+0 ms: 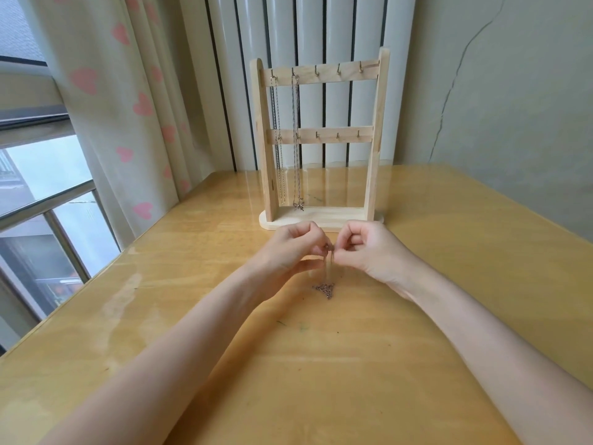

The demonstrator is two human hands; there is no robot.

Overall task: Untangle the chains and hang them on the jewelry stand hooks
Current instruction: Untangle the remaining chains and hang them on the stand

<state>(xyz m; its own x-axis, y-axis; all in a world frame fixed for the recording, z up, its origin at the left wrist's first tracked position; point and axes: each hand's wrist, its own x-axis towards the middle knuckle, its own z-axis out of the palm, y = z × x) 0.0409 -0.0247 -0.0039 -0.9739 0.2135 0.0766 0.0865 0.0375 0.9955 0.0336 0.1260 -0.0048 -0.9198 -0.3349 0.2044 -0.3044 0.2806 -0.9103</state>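
Observation:
A wooden jewelry stand (375, 136) stands upright at the back of the table, with two rails of small hooks. Two chains hang from the top rail's leftmost hooks: a plain chain (278, 139) and a chain with a bow pendant (297, 155). Just in front of the stand's base, my left hand (296, 248) and my right hand (369, 248) pinch the top of a thin chain (324, 289) between their fingertips. The chain hangs down between them and its lower end lies bunched on the table.
The yellow wooden table (449, 284) runs to a wall at the right. A window with a heart-patterned curtain (128, 107) is at the left. A white ribbed radiator (321, 33) stands behind the stand. The other hooks on both rails are bare.

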